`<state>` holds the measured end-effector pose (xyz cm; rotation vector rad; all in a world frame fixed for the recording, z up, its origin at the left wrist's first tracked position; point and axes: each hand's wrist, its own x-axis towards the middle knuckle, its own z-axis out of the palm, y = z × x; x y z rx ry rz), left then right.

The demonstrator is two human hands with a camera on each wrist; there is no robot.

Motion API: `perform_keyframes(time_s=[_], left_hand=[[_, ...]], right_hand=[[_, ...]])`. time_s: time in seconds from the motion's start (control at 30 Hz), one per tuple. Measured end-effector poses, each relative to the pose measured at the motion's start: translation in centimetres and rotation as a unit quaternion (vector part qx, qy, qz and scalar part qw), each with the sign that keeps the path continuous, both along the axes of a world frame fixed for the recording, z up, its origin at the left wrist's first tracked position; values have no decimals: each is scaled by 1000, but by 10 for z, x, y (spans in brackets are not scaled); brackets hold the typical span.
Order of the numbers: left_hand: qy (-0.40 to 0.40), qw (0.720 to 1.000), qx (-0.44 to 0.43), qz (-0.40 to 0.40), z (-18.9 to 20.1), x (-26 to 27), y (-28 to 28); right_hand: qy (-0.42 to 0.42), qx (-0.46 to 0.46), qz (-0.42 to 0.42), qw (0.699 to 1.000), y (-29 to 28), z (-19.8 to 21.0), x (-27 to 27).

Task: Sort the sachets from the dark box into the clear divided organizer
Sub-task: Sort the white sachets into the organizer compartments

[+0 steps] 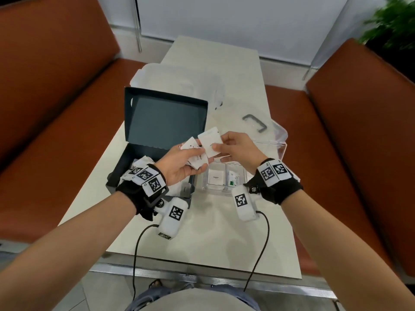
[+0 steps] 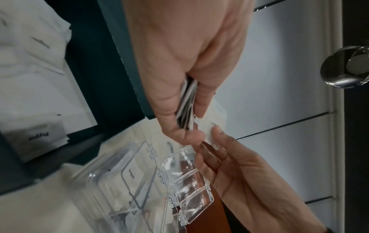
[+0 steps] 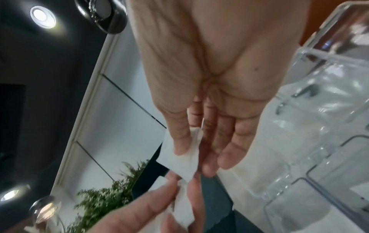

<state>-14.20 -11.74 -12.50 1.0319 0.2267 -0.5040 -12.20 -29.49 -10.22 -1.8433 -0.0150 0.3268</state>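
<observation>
Gripping a fanned stack of white sachets (image 1: 196, 157) between curled fingers and thumb, the left hand (image 1: 179, 167) hovers above the near right corner of the dark box (image 1: 143, 153). The right hand (image 1: 238, 151) pinches a single white sachet (image 1: 210, 142) by its edge, thumb on top and fingers beneath, just beside the stack and touching it. Both hands hang over the gap between the dark box and the clear divided organizer (image 1: 221, 180). The box sits open on the left side of the tabletop (image 1: 224, 232), lid raised, with more white sachets (image 2: 30, 78) lying inside. The organizer stands just right of the box, its clear lid (image 1: 272, 140) swung back; one near compartment holds a white sugar sachet (image 1: 216, 177), the next a green-marked Stevia sachet (image 1: 233, 180).
</observation>
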Motion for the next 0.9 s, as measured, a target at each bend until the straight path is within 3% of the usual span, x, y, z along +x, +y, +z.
perform_keyframes(time_s=[0.1, 0.17, 0.27, 0.4, 0.57, 0.7, 0.9], left_hand=[[-4, 1000, 18, 0, -2, 2, -11], [3, 1000, 29, 8, -5, 2, -13], [8, 999, 46, 15, -10, 1, -12], [9, 998, 58, 19, -13, -1, -9], [6, 998, 54, 15, -13, -4, -4], [11, 998, 55, 22, -14, -6, 0], [11, 997, 66, 24, -15, -10, 6]], right_hand=[[4, 46, -30, 998, -18, 7, -1], [13, 23, -16, 1000, -30, 9, -1], [38, -94, 62, 993, -41, 6, 1], [-16, -301, 169, 938, -34, -3, 6], [-87, -341, 143, 925, -11, -16, 11], [-70, -360, 141, 920, -2, -28, 7], [-48, -341, 44, 938, 6, -42, -2]])
